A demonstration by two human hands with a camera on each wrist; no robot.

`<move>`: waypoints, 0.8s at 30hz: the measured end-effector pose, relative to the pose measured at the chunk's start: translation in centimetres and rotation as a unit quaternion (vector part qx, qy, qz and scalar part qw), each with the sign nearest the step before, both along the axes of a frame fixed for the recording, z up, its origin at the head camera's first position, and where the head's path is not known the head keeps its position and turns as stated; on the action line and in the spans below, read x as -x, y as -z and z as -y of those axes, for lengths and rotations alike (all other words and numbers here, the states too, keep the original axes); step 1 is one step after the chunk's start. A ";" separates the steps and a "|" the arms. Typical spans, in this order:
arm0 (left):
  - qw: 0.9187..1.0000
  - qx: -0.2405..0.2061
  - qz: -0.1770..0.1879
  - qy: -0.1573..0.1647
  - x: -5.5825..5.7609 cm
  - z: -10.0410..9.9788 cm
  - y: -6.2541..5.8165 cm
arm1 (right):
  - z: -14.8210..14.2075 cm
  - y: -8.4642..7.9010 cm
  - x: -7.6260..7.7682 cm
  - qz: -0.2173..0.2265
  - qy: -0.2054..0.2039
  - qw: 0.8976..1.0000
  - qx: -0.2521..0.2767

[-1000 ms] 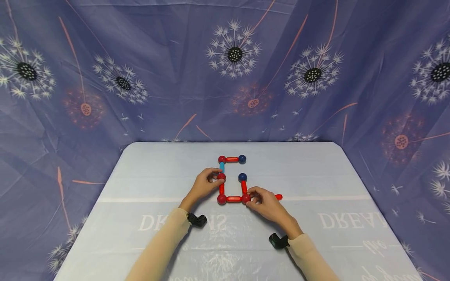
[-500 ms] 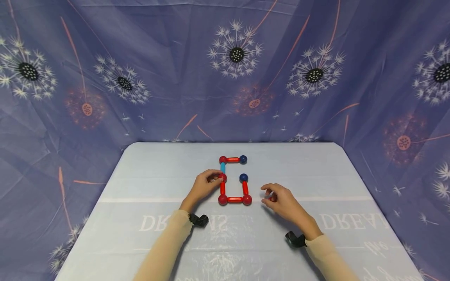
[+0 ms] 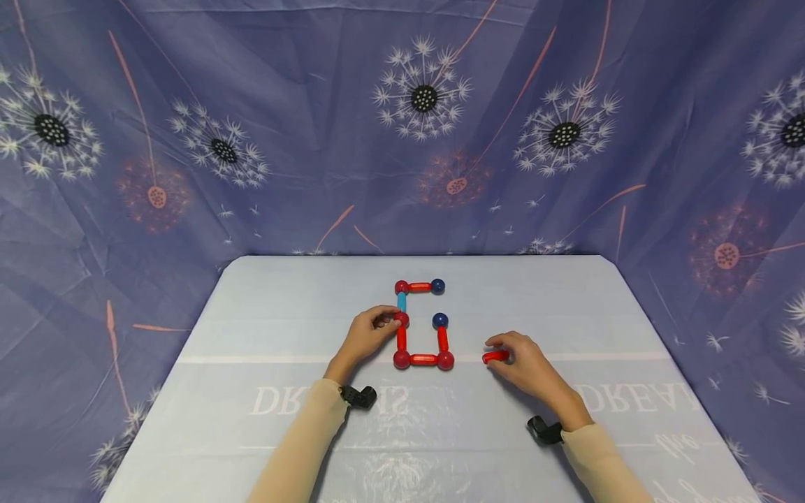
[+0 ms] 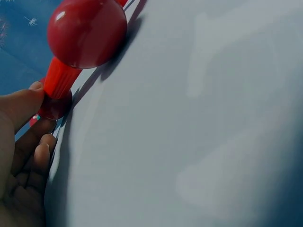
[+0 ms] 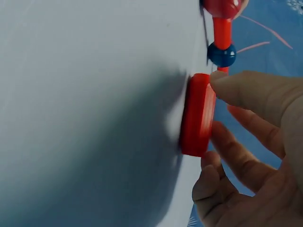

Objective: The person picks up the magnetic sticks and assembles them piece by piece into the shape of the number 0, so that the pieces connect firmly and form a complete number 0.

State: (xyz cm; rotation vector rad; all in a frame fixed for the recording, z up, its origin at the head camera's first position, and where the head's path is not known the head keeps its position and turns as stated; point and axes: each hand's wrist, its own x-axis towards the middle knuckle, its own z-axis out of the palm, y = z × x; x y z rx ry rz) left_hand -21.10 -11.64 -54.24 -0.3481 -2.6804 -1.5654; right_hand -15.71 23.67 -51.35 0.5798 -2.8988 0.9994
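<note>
My left hand (image 3: 366, 337) pinches the middle red ball (image 3: 402, 320) on the left side of a figure made of magnetic rods and balls. In the left wrist view, a lower red ball (image 4: 87, 33) looms close, with a red rod (image 4: 62, 78) running from it to the held ball. To the right of the figure, my right hand (image 3: 523, 362) surrounds a loose red rod (image 3: 495, 356) lying on the table. The right wrist view has the thumb at one end of this loose rod (image 5: 198, 116), the other fingers spread loosely beside it.
A light blue rod (image 3: 401, 302) links the held ball to the top red ball (image 3: 402, 287), from which a red rod leads to a blue ball (image 3: 437, 286). Another blue ball (image 3: 440, 321) tops the figure's right side. White cloth covers the table (image 3: 302, 293); a patterned curtain hangs behind.
My right hand has let go of the figure's lower right red ball and moved right to the loose red rod. My left hand keeps its hold on the middle red ball.
</note>
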 end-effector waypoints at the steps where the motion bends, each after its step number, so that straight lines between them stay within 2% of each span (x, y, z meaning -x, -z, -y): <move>1: 1.000 0.000 0.002 0.000 0.0 0.0 0.0 | -0.1 0.0 0.0 0.005 -0.002 1.000 0.000; 8: 1.000 -0.004 0.011 0.002 0.2 0.2 0.2 | -0.2 0.1 0.6 0.046 -0.013 0.999 -0.013; 24: 1.000 -0.004 0.025 0.003 0.2 0.3 0.1 | 1.1 -0.2 4.1 0.027 -0.058 0.998 -0.014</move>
